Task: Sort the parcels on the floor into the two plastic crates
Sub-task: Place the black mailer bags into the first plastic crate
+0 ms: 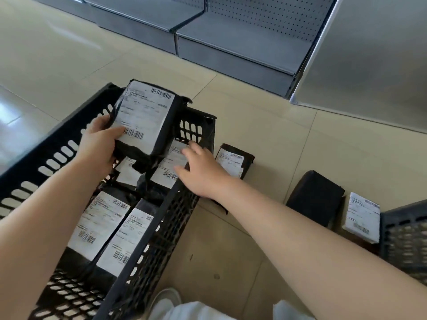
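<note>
A black plastic crate [159,229] stands on the floor at the left and holds several black parcels with white labels. My left hand [98,144] grips one labelled black parcel [147,118] above the crate's far end. My right hand [198,169] reaches over the crate's right wall with straight fingers touching another labelled parcel [169,166] inside. Three parcels lie on the floor to the right: a labelled one [233,160] beside the crate, a plain black one [315,197], and a white-labelled one [361,217]. A second dark crate [404,236] shows at the right edge.
Grey metal shelving [231,38] runs along the back, with a metal panel [369,65] at the right. The floor is beige tile [69,54]. My white shoe [166,299] and light trousers show at the bottom edge.
</note>
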`<state>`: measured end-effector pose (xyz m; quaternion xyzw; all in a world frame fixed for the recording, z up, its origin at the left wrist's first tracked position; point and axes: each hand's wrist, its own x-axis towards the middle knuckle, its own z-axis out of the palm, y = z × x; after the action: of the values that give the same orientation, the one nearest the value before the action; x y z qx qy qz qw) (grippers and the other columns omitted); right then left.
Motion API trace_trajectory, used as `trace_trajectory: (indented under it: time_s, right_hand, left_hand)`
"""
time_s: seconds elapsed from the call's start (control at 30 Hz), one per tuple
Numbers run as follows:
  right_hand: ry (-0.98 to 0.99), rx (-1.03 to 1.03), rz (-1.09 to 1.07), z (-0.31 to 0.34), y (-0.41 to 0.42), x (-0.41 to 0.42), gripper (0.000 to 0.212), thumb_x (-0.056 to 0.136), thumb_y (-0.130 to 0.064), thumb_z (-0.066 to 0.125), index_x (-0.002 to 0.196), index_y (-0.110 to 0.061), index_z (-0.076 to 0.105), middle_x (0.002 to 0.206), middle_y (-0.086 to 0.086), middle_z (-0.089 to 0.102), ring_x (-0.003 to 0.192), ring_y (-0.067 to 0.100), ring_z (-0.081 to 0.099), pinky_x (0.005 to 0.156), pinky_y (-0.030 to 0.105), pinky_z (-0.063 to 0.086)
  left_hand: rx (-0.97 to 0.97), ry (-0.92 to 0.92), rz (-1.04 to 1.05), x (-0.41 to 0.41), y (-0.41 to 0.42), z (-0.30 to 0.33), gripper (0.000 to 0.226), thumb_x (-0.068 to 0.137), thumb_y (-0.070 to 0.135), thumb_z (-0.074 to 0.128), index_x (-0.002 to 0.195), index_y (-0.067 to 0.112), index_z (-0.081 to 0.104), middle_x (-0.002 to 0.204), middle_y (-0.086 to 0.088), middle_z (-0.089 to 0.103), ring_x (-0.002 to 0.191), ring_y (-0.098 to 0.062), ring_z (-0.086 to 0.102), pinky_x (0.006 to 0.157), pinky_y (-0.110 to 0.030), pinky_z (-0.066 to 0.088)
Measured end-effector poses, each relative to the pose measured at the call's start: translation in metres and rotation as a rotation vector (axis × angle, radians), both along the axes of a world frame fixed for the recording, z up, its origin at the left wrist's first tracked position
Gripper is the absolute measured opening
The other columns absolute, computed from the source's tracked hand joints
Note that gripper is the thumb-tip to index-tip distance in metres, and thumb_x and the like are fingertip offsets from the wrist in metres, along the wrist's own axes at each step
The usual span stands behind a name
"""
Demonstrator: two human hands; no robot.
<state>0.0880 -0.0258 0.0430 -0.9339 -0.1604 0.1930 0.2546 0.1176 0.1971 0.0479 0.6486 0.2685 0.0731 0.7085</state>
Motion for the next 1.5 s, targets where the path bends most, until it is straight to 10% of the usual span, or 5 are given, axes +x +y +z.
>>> trace_trajectory:
  time_s: [0.57,0.8,0.93,1.17,1.5]
  right_hand:
    - [-0.141,-0.224,0.082,-0.015,0.007,-0.009,0.053,0.105,-0.039,0.025,0.148,-0.009,0.03,0.165,0.015,-0.008,0.151,0.039,0.004,0.121,0.046,0.014]
    - [-0.149,-0.201,0.075,-0.018,0.006,-0.01,0.055,0.105,-0.04,0.026,0.153,-0.014,0.023,0.166,0.012,-0.008,0.151,0.039,0.003,0.121,0.046,0.014]
    - [-0.144,-0.195,0.077,-0.018,0.005,-0.009,0.057,0.105,-0.041,0.026,0.155,-0.016,0.02,0.166,0.011,-0.008,0.151,0.039,0.003,0.121,0.046,0.013]
    - [-0.122,-0.177,0.069,-0.017,0.005,-0.01,0.056,0.105,-0.04,0.025,0.155,-0.016,0.02,0.166,0.01,-0.008,0.151,0.038,0.001,0.121,0.046,0.012]
    - [-0.138,-0.171,0.076,-0.021,0.005,-0.008,0.056,0.105,-0.04,0.027,0.155,-0.016,0.02,0.166,0.01,-0.006,0.151,0.038,0.002,0.12,0.048,0.016]
  left_hand:
    - [0.572,0.342,-0.054,0.019,0.051,-0.08,0.044,0.099,0.024,0.047,0.142,0.021,0.046,0.09,0.005,0.057,0.066,-0.011,0.05,0.059,-0.025,0.043]
    - [0.821,0.415,-0.256,0.026,0.043,-0.086,0.061,0.094,0.029,0.06,0.148,0.019,0.035,0.131,-0.011,0.057,0.107,-0.03,0.057,0.091,-0.044,0.048]
    - [1.221,0.391,-0.316,0.028,0.044,-0.09,0.071,0.092,0.027,0.061,0.153,0.025,0.025,0.156,-0.013,0.033,0.142,-0.039,0.026,0.114,-0.059,0.024]
    - [1.317,0.414,-0.628,0.026,0.015,-0.106,0.071,0.093,0.067,0.039,0.154,0.043,0.014,0.166,-0.004,0.005,0.151,-0.034,0.006,0.119,-0.054,0.007]
    - [1.398,0.446,-0.709,0.033,0.017,-0.109,0.073,0.095,0.064,0.038,0.155,0.041,0.004,0.166,-0.005,-0.003,0.151,-0.032,-0.001,0.121,-0.056,0.001]
